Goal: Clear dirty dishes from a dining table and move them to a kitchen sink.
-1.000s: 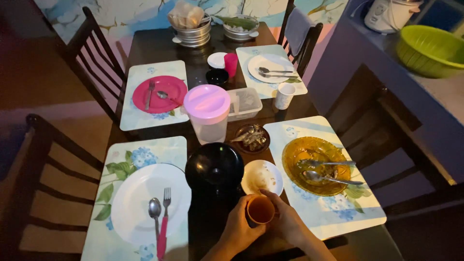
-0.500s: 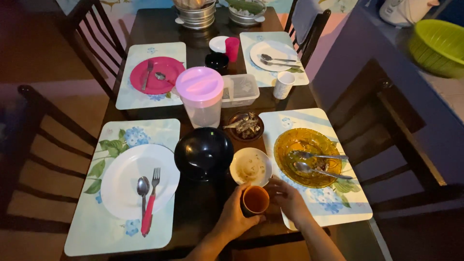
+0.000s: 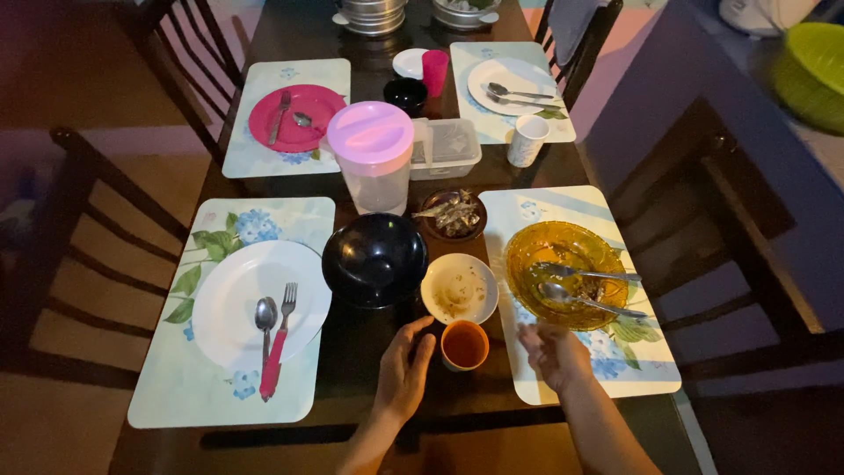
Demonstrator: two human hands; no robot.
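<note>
The orange cup (image 3: 464, 344) now stands on the bench (image 3: 352, 352), no longer cradled between both hands as it was a moment ago. The left hand (image 3: 403, 374) rests just beside it, fingers loosely apart, thumb almost touching its side, holding nothing. The right hand (image 3: 554, 352) has drawn away to the other side, its grip slack and empty over the placemat (image 3: 651, 369). Just beyond the cup sit a small white bowl (image 3: 459, 288) and an amber plate (image 3: 563, 264) with spoons.
</note>
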